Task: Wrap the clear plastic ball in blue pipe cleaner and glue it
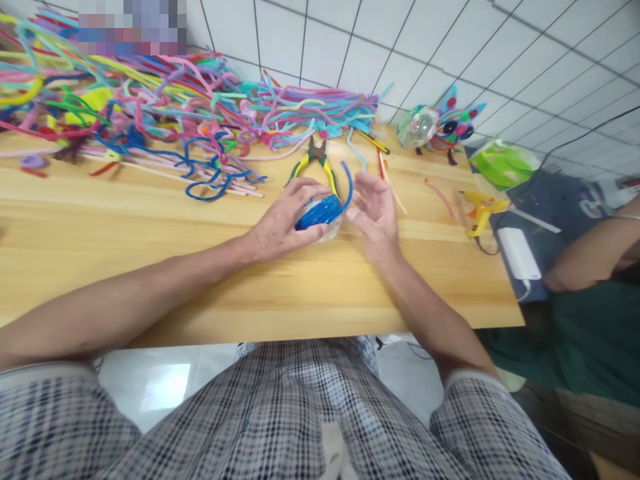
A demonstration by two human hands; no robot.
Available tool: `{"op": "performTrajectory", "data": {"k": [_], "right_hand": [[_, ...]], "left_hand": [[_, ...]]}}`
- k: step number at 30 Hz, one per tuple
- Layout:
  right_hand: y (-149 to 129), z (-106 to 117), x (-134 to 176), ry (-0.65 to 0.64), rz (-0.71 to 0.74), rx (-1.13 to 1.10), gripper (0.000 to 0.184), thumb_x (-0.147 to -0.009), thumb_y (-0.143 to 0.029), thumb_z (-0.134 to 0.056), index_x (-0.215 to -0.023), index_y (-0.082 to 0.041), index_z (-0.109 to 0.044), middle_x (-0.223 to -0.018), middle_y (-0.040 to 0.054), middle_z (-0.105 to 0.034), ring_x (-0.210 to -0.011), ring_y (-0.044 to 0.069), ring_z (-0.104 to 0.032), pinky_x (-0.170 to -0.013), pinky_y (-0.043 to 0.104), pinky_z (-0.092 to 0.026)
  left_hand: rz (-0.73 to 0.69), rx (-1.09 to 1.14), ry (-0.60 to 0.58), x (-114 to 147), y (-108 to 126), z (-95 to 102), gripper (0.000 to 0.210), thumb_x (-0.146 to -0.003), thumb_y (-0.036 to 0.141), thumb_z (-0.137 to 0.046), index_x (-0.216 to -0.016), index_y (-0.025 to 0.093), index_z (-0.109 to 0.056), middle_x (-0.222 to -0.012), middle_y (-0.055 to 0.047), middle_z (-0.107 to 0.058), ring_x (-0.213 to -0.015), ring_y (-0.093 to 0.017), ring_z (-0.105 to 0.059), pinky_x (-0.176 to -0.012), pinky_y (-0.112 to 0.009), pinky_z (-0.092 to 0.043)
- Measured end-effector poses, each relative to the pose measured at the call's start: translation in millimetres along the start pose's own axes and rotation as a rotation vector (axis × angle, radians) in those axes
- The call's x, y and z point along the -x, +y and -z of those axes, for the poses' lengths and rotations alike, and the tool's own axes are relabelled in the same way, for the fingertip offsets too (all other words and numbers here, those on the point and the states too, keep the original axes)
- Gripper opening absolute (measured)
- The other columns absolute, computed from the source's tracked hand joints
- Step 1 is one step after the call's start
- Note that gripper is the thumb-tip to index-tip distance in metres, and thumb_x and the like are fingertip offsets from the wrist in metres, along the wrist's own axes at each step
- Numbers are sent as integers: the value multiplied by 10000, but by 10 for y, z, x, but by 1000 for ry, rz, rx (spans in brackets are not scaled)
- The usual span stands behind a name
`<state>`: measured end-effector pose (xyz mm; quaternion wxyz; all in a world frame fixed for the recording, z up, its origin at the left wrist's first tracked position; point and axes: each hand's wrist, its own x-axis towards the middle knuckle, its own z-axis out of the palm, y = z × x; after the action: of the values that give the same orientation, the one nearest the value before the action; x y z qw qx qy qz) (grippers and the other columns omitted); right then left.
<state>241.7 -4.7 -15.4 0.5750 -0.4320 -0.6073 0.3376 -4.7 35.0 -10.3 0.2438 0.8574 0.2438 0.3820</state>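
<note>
My left hand [285, 217] is closed around a clear, rounded plastic piece [330, 233] with blue pipe cleaner [320, 212] wound over it in close rows. One loose end of the blue pipe cleaner curves up on the right side. Beside that loose end is my right hand [375, 213], its fingers apart and slightly blurred, with nothing visible between them. Just beyond my left hand lie pliers [316, 157] with yellow and green handles, jaws pointing away from me. My left fingers hide part of the plastic piece.
Many coloured pipe cleaners [165, 93] are heaped along the back left. A colourful figure with a clear ball [420, 127] stands at the back right. A yellow glue gun [483, 210] and a white box [519, 253] lie near another person's arm [595, 253].
</note>
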Motion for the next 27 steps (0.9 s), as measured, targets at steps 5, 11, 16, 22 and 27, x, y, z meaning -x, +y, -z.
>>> {"op": "performTrajectory", "data": {"k": [5,11,16,22,27], "right_hand": [[-123,171,-92,-114,271,390,522,-987,-723,-726,-1366,-366,-708,-1751,53,-503,-1721,415,-372,-1357,753,-355],[-123,164,-127,-195,331,433,287,-1061,-596,-698,-1088,-323,-782,-1424,81,-762,-1466,339,-647,-1280,652,-477],[-95,79,-53,-128,197,264,268,-1035,-546,-758,-973,-285,-774,-1002,27,-791,-1024,235,-749,-1006,455,-605],[-115,-62,35,-34,-58,49,309,-926,-550,-860,-919,-264,-742,-887,-14,-737,-865,184,-686,-865,363,-569],[-194,-88,48,-47,-129,6,233,-920,-460,-872,-867,-275,-740,-881,-11,-716,-859,183,-662,-845,363,-548]], "left_hand": [[-44,52,-17,-17,-45,46,586,-1065,536,-690,-1558,232,-600,-1526,-167,-648,-1475,-354,-583,-1293,-575,-469],[-18,63,-50,-7,-66,64,632,-1075,645,-658,-1562,247,-592,-1538,-171,-646,-1504,-344,-571,-1293,-567,-474],[4,87,-8,39,-74,21,632,-1077,621,-672,-1578,247,-574,-1550,-177,-635,-1508,-342,-574,-1290,-568,-484],[-7,99,1,73,-67,21,617,-1090,569,-683,-1599,250,-544,-1566,-186,-612,-1526,-347,-565,-1290,-571,-487],[-12,112,5,96,-10,29,589,-1109,529,-660,-1628,292,-513,-1573,-174,-609,-1548,-347,-540,-1292,-594,-481]]}}
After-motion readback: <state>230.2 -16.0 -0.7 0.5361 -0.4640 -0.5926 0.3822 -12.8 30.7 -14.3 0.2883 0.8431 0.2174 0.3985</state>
